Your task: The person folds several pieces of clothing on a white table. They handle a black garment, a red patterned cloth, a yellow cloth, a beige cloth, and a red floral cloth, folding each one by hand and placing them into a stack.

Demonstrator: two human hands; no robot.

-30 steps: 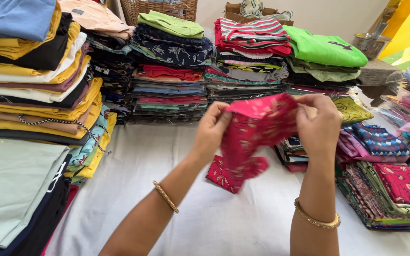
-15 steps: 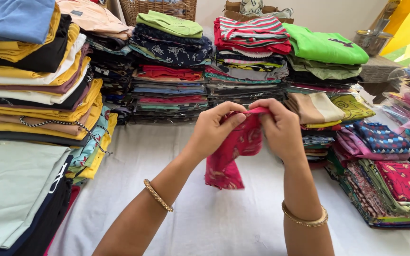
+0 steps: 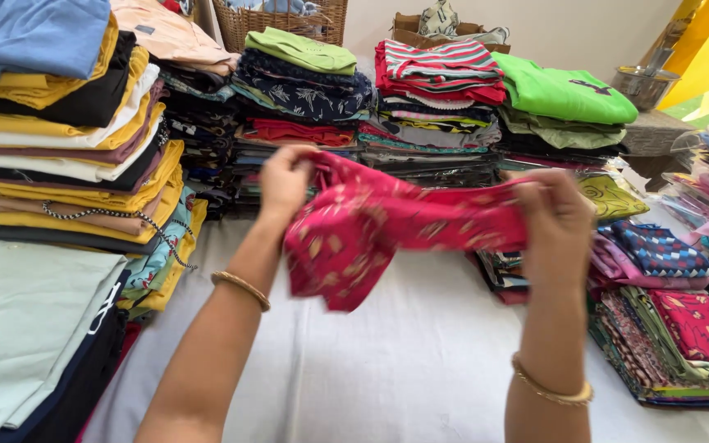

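A red patterned cloth (image 3: 387,226) is stretched in the air between my two hands, above the white table (image 3: 404,369). My left hand (image 3: 285,182) pinches its left end, and a loose fold of the cloth droops below that hand. At the other end my right hand (image 3: 555,221) grips the cloth's right edge. Each wrist wears a gold bangle.
Tall stacks of folded clothes line the table: yellow, black and blue ones (image 3: 59,123) at left, dark prints and a striped pile (image 3: 441,70) at the back, a green shirt (image 3: 564,90), and patterned fabrics (image 3: 683,328) at right. A wicker basket (image 3: 281,20) stands behind.
My hands, close together half a second ago with the cloth bunched between them, have moved apart and pulled the red cloth out wide.
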